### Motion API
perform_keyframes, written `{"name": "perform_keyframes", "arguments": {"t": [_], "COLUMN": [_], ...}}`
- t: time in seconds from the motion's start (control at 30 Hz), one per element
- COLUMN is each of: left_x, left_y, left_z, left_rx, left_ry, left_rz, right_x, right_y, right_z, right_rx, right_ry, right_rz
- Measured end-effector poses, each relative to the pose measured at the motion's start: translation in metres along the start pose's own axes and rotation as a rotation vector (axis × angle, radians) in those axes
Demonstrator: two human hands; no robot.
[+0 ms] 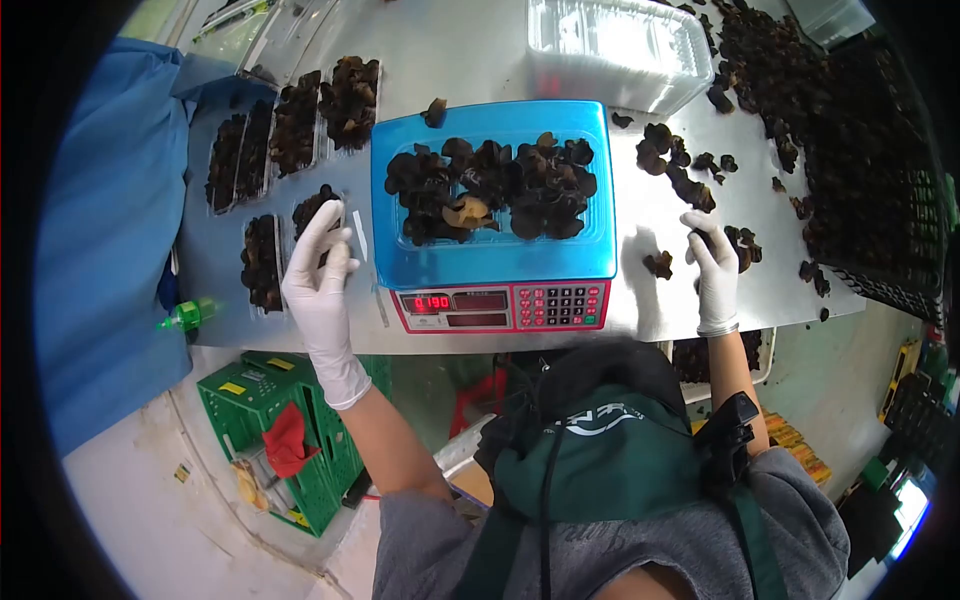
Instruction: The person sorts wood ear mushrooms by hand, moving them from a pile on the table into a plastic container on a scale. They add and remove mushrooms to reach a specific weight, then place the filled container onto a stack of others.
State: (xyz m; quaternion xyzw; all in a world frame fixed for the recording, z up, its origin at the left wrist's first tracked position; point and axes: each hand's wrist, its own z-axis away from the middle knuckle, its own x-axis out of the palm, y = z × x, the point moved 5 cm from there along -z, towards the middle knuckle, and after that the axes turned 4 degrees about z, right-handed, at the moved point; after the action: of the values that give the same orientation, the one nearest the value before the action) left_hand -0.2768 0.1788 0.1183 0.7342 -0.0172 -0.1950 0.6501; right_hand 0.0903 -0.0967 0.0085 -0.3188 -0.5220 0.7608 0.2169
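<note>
A blue-topped scale point(395, 262) stands in the middle of the table, its red display reading 0.190. On it lies a clear plastic tray point(505, 238) filled with dark wood ear mushrooms point(548, 190), one piece paler tan. To the left, my white-gloved left hand point(320, 285) is raised with fingers apart, holding nothing, partly covering a filled tray point(312, 208) behind it. Right of the scale, my gloved right hand point(714, 268) has bent fingers around dark wood ear pieces point(742, 246); the fingers hide part of them.
Several filled trays point(296, 125) stand at the left. Stacked clear empty trays point(620, 50) sit behind the scale. Loose wood ears point(660, 145) lie right of it, beside a large pile point(830, 150) and a black crate point(915, 220). Green crates point(255, 400) stand below the table.
</note>
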Motion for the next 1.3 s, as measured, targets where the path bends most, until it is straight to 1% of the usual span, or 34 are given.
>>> {"name": "perform_keyframes", "arguments": {"t": [0.07,0.1,0.13,0.17,0.2,0.23,0.27,0.3,0.37,0.4,0.43,0.47,0.5,0.53,0.57,0.63,0.7,0.73,0.77,0.8,0.83,0.87,0.9,0.97,1.03,1.1,1.17,1.23,1.3], "left_x": [-0.01,-0.013,-0.013,-0.013,-0.014,-0.013,-0.01,-0.006,0.01,0.021,0.029,0.036,0.042,0.046,0.046,0.043,0.031,0.021,0.011,0.0,-0.009,-0.015,-0.021,-0.031,-0.035,-0.03,-0.017,-0.002,0.014], "left_y": [-0.009,-0.014,-0.02,-0.027,-0.037,-0.047,-0.055,-0.063,-0.068,-0.059,-0.054,-0.049,-0.045,-0.044,-0.042,-0.037,-0.04,-0.042,-0.05,-0.062,-0.072,-0.077,-0.082,-0.093,-0.099,-0.102,-0.091,-0.08,-0.064], "left_z": [0.003,0.004,0.004,0.004,0.003,0.0,-0.002,-0.005,-0.009,-0.011,-0.012,-0.014,-0.016,-0.017,-0.016,-0.017,-0.013,-0.008,-0.003,0.001,0.005,0.01,0.015,0.025,0.029,0.031,0.031,0.031,0.03], "left_rx": [-0.001,0.0,-0.028,-0.046,-0.063,-0.078,-0.099,-0.024,-0.063,-0.002,0.026,0.056,0.087,0.079,0.099,0.141,0.106,0.082,0.054,0.029,0.004,-0.021,-0.063,-0.15,-0.164,-0.186,-0.196,-0.186,-0.145], "left_ry": [0.055,0.08,0.098,0.098,0.1,0.098,0.094,0.079,0.06,0.017,0.006,-0.004,-0.014,-0.013,-0.001,0.021,0.066,0.087,0.102,0.116,0.131,0.153,0.177,0.221,0.235,0.231,0.223,0.207,0.17], "left_rz": [0.01,0.017,0.095,0.071,0.047,0.025,-0.006,-0.029,-0.028,-0.107,-0.131,-0.155,-0.179,-0.141,-0.135,-0.128,-0.126,-0.127,-0.114,-0.099,-0.081,-0.1,-0.081,-0.045,-0.012,0.025,0.001,0.038,0.034], "right_x": [-0.021,-0.03,-0.038,-0.045,-0.048,-0.06,-0.062,-0.062,-0.031,-0.004,0.025,0.055,0.08,0.1,0.119,0.13,0.11,0.094,0.077,0.061,0.042,0.027,0.013,-0.014,-0.026,-0.035,-0.023,0.001,0.019], "right_y": [0.048,0.054,0.059,0.063,0.06,0.065,0.051,0.037,-0.018,-0.05,-0.066,-0.093,-0.125,-0.137,-0.129,-0.132,-0.15,-0.151,-0.135,-0.109,-0.094,-0.08,-0.063,-0.038,-0.017,0.001,-0.009,-0.045,-0.038], "right_z": [0.0,-0.001,-0.002,-0.002,-0.006,-0.005,-0.005,-0.006,-0.007,-0.003,0.0,0.008,0.014,0.012,0.005,-0.002,0.007,0.006,0.002,-0.001,-0.003,-0.003,-0.004,-0.003,-0.002,0.0,0.005,0.019,0.031], "right_rx": [0.094,-0.07,-0.235,-0.403,-0.324,-0.053,-0.172,-0.29,-0.264,-0.38,-0.53,-0.724,-0.73,-0.78,-0.843,-0.909,-0.857,-0.792,-0.741,-0.469,-0.358,-0.199,-0.199,-0.085,0.037,0.116,0.103,0.162,0.268], "right_ry": [-0.01,0.067,0.146,0.224,0.204,0.206,0.299,0.392,0.168,0.072,0.035,0.028,-0.053,-0.102,-0.061,-0.077,-0.023,-0.022,0.011,0.021,-0.051,-0.076,0.07,0.121,0.086,0.054,-0.031,-0.139,-0.218], "right_rz": [0.161,0.333,0.505,0.676,0.695,0.503,0.719,0.935,0.824,0.574,0.58,0.597,0.635,0.728,0.75,0.728,0.585,0.458,0.39,0.106,-0.077,-0.237,-0.24,-0.242,-0.395,-0.476,-0.524,-0.736,-1.052]}}
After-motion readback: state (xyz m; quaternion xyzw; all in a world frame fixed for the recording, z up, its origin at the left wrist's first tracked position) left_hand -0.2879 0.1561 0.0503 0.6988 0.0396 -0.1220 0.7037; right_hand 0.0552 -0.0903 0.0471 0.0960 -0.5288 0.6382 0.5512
